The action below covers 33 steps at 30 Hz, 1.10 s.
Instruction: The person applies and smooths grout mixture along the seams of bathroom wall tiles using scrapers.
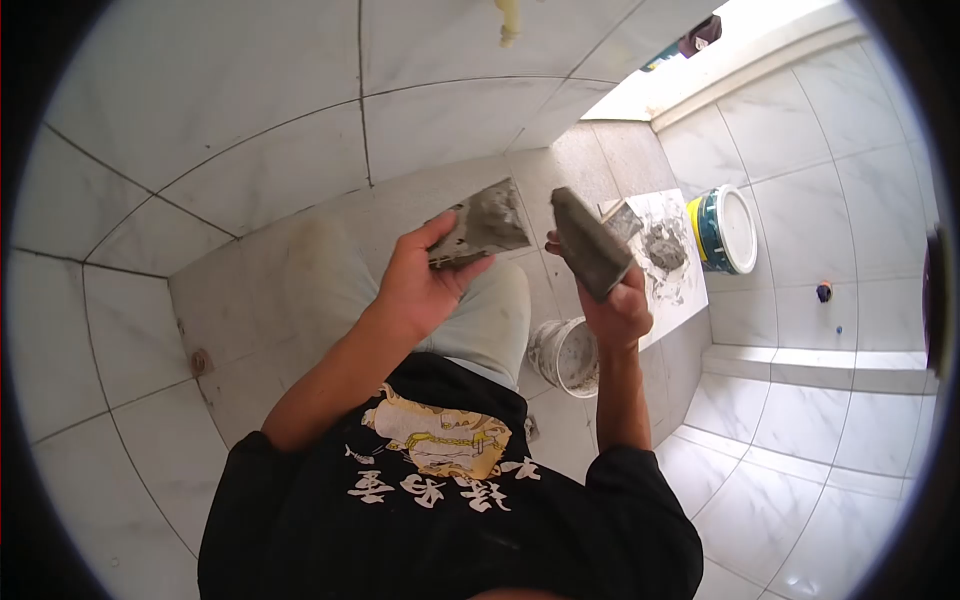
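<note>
My left hand (418, 283) grips a small flat tile piece (468, 232) by its near end, thumb on top and fingers below. Wet grey mortar is heaped on the far end of that piece. Across from it, my right hand (618, 308) is closed around a flat trowel (590, 243), its long blade coated in grey mortar and tilted. Its handle is hidden behind the blade. A narrow gap separates the trowel from the tile piece. Below my right hand stands a mortar-stained white bucket (572, 357).
A white board (682, 300) on the floor bears a mound of mortar (664, 247) and a flat mortar-smeared piece (622, 218). Beside it is a green and yellow lidded bucket (722, 230). Tiled walls (270, 150) enclose the floor; a doorway lies at upper right.
</note>
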{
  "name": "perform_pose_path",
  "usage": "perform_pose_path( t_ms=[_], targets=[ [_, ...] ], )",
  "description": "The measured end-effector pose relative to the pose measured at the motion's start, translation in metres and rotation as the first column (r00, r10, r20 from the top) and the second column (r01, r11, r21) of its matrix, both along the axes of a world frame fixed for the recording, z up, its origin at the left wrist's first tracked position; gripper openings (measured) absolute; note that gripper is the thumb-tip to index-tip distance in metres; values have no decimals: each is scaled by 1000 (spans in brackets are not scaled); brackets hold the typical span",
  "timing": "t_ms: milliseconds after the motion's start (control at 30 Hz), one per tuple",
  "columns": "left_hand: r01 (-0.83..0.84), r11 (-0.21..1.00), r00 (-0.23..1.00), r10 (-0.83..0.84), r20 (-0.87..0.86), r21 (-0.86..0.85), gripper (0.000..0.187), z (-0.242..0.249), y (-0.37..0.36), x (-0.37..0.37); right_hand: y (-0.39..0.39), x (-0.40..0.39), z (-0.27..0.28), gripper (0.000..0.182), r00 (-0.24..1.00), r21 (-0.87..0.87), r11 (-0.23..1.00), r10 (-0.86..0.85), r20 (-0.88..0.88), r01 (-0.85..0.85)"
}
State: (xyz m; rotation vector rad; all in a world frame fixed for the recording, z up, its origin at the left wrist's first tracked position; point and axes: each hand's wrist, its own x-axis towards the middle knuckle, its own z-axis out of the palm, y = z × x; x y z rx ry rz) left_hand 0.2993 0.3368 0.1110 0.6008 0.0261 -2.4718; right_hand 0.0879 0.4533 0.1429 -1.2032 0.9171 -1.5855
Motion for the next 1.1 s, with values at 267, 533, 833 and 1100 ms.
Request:
perform_pose_path(
  t_ms=[267,533,833,1100],
  targets=[
    [-18,996,998,13,-60,-85,27,19,-11,19,-6,-5,4,63,999,76,997,14,-53,-10],
    [88,989,995,-80,67,-116,26,8,-11,20,-10,14,1,65,978,169,983,35,205,-71],
    [-12,968,995,36,93,-252,29,13,-21,30,1,-4,35,59,982,350,937,-83,171,18],
    [25,929,984,43,176,-370,30,11,-12,22,-16,-7,69,56,913,298,953,64,-403,64]
  ],
)
